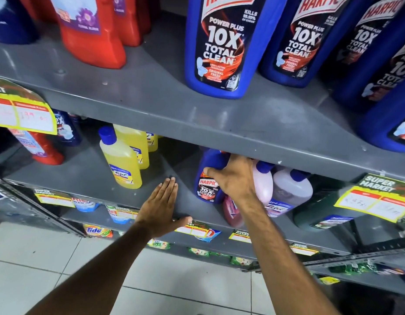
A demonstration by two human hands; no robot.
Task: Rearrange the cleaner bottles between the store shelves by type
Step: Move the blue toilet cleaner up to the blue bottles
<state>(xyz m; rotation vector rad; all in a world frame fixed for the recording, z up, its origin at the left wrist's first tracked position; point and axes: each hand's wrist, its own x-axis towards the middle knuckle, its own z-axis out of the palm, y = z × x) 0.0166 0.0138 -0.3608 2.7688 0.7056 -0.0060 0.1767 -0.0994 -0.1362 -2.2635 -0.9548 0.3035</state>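
A person's right hand (pixel 233 178) clamps its fingers around the neck of a small blue Harpic bottle (pixel 208 180) standing on the middle shelf (pixel 94 178), just beside a pink bottle (pixel 262 187) and a pale lilac one (pixel 292 187). The left hand (pixel 162 208) lies flat on the shelf's front edge, fingers together and straight, thumb out. Larger Harpic bottles (pixel 222 44) line the upper shelf (pixel 151 94), and yellow bottles (pixel 122 158) stand to the left

cap of small Harpic bottle (pixel 208 178) hidden by upper shelf (pixel 197 119) | Harpic bottles (pixel 383 71) at 2 o'clock cut off | price tag (pixel 22 114) writing blurred
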